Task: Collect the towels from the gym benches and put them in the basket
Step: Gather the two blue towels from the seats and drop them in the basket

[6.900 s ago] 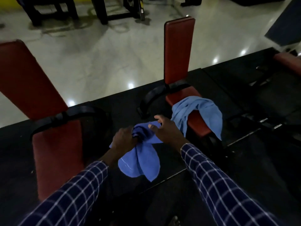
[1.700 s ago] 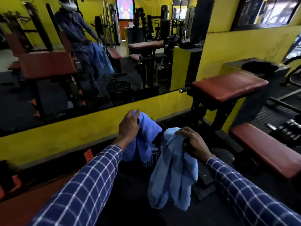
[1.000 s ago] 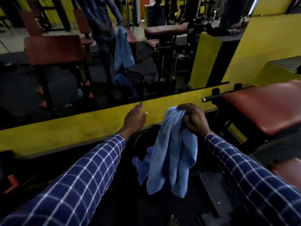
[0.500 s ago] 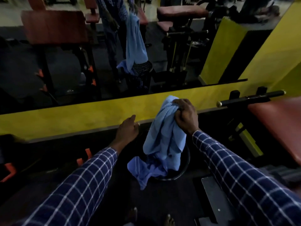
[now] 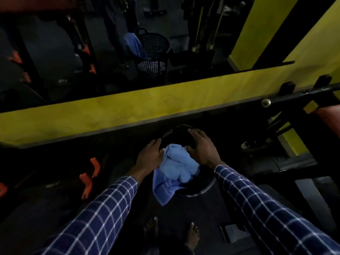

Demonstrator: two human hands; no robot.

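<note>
A black round basket [image 5: 203, 191] stands on the dark floor just in front of my feet. A light blue towel [image 5: 177, 162] lies bunched inside it. A darker blue towel [image 5: 162, 189] hangs over the basket's near left rim. My left hand [image 5: 149, 157] rests against the left side of the bunched towel, fingers extended toward the rim. My right hand [image 5: 201, 148] hovers over the right of the basket with fingers spread, its thumb touching the towel. Neither hand grips anything.
A yellow ledge [image 5: 128, 111] runs below a wall mirror [image 5: 73, 52] that reflects the basket and towel. A red bench [image 5: 329, 116] with a black bar [image 5: 294, 97] stands at the right. A dark frame with orange marks [image 5: 90, 173] is at the left. My bare feet [image 5: 171, 230] are below.
My right hand lowered the light blue towel into the basket and let go of it. My left hand moved from the ledge onto the towel. The view tilted down.
</note>
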